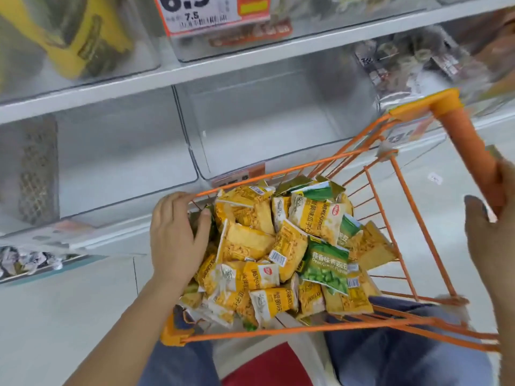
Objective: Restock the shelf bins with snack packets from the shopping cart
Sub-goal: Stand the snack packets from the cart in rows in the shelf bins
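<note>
An orange wire shopping cart [401, 190] stands tilted in front of me, heaped with several yellow snack packets [250, 243] and a few green pea packets [324, 267]. My left hand [178, 235] reaches into the cart's left corner, fingers curled over the wire rim and thumb down among the packets; what it grips is hidden. My right hand [493, 227] wraps round the cart's orange handle [471, 146] at the right edge. Two clear shelf bins [264, 112] with nothing visible inside sit just behind the cart at mid height.
The upper shelf holds bins with yellow bags [83, 43] and a price tag reading 6.9 [195, 12]. A bin of dark packets [412, 59] sits at the upper right. Silver packets [25, 260] lie on the low shelf at left. My knees and a red stool [267, 366] are below.
</note>
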A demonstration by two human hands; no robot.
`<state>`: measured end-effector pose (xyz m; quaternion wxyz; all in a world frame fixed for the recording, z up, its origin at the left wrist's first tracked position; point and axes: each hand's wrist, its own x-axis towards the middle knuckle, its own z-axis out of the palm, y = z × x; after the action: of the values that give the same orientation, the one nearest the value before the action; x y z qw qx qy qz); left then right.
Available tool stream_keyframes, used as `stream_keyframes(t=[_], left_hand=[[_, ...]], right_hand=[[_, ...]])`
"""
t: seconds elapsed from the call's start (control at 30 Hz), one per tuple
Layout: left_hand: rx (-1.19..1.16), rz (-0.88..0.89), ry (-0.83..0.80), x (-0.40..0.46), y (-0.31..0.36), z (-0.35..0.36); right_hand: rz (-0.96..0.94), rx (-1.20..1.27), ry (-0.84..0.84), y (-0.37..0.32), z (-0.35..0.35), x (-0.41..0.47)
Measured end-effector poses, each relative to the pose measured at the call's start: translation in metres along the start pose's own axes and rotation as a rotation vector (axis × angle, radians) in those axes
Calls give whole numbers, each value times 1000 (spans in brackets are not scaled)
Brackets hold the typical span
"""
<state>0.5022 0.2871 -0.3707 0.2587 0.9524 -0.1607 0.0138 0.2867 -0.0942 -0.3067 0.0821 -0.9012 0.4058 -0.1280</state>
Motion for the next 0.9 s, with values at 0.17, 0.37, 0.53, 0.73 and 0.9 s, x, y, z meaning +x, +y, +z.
stream_keyframes(t=[0.17, 0.37, 0.53, 0.73, 0.9], left_hand=[[-13, 56, 76, -3, -3, 5], [-79, 116, 94, -12, -16, 6], [-34, 150, 80, -36, -17, 1], [9, 172, 80, -47, -16, -3], [11, 135, 88, -60, -8, 0]], right_hand=[[-284, 246, 139, -142, -15, -63], [-450, 238, -190, -191, 39, -116], [-438, 277, -317, -173, 44, -129], [-585, 105, -297, -205, 41, -111], [-643, 30, -265, -226, 64, -96]])
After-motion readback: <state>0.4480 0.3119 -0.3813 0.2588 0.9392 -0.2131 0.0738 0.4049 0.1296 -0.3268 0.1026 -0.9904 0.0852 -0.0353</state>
